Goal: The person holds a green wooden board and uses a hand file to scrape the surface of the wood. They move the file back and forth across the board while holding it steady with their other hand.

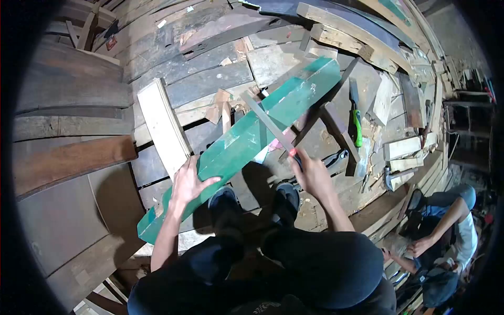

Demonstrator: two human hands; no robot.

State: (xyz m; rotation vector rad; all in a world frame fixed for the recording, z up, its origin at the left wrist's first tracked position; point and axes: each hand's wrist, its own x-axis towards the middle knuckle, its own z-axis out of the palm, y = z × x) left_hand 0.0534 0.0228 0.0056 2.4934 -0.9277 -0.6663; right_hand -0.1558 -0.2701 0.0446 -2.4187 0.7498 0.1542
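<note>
A long green-painted wooden beam (236, 144) lies slantwise across the workspace in front of my feet. My left hand (188, 184) grips its near part, with the thumb stretched over the top and the fingers at the left edge. In my right hand (313, 176) is a long flat metal file (270, 123), held by its end. The file's flat length lies across the beam's upper face; its far tip reaches past the beam's left edge. My fingers cover most of its handle.
A pale board (163, 123) lies left of the beam. To the right are a green-handled chisel (357, 126), a dark wooden piece (338, 131) and a hammer (389, 178). Timber offcuts (346, 39) lie at the back. Another person (441, 231) sits at the lower right.
</note>
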